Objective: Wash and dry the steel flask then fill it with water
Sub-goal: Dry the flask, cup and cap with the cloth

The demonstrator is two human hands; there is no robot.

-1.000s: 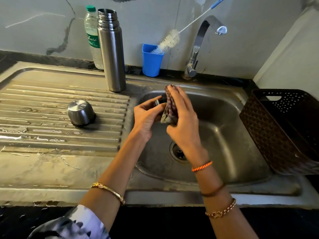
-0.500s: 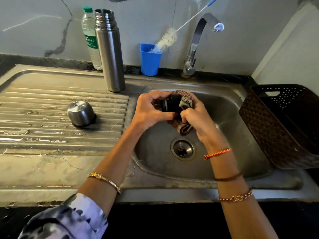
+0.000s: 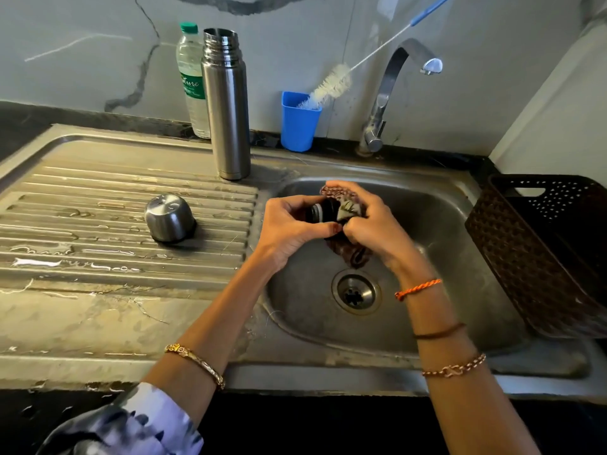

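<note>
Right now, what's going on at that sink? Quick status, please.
Left hand grips dark stopper; right hand wipes it with cloth. Steel flask upright, open, on drainboard. Nothing in the way.

both forearms fwd, left hand (image 3: 292, 229) & right hand (image 3: 369, 221) fingers curled, thumbs touching

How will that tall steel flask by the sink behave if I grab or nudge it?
The flask stands tall on a narrow base, so a push near its top would probably tip it. Its polished wall and the wet draining board suggest a slippery grip. With the cap off and the mouth open, it is likely empty and light.
</note>
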